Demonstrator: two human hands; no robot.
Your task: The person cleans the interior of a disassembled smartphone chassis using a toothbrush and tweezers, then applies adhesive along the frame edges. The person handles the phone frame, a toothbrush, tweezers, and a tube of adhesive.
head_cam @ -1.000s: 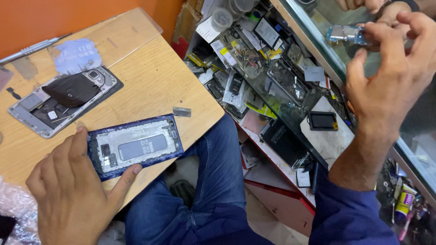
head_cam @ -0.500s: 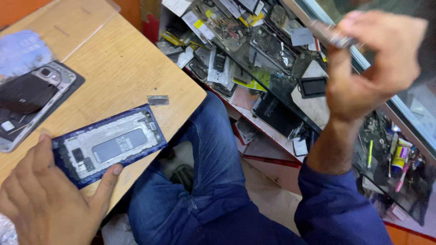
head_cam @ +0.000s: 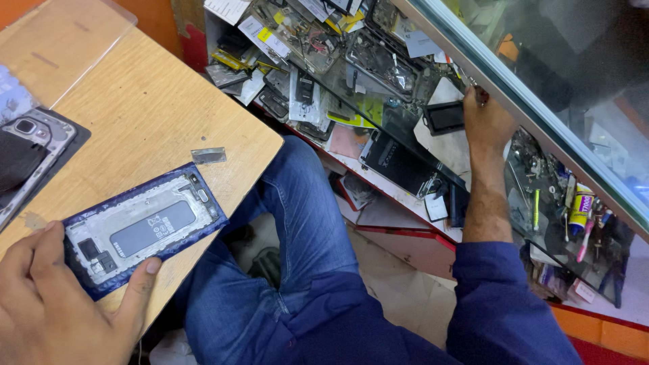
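Head view, one moment. Lower left of frame: left hand (head_cam: 51, 304), fingers spread and resting flat, thumb tip touching the lower edge of a blue phone back cover (head_cam: 145, 228), which it steadies without closing round it. Cover lies inner side up on the wooden table (head_cam: 149, 108), its right corner overhanging the table's slanted front edge. Just above it, near the same edge: small grey metal strip (head_cam: 208, 155), apart from the cover. Far left edge: opened phone (head_cam: 27, 152) on a dark mat, partly cut off. Bare wood lies open between these items and toward the upper left. Upper right: right hand (head_cam: 488, 122) reaches to the underside of a glass counter's metal edge (head_cam: 514, 88), fingers curled there; whether it grips anything cannot be told. Beside it, a small black screen part (head_cam: 444, 116). Beneath: shelf (head_cam: 324, 74) crowded with phone parts. Centre: blue-jeaned knee (head_cam: 304, 203) fills the gap between table and shelf.
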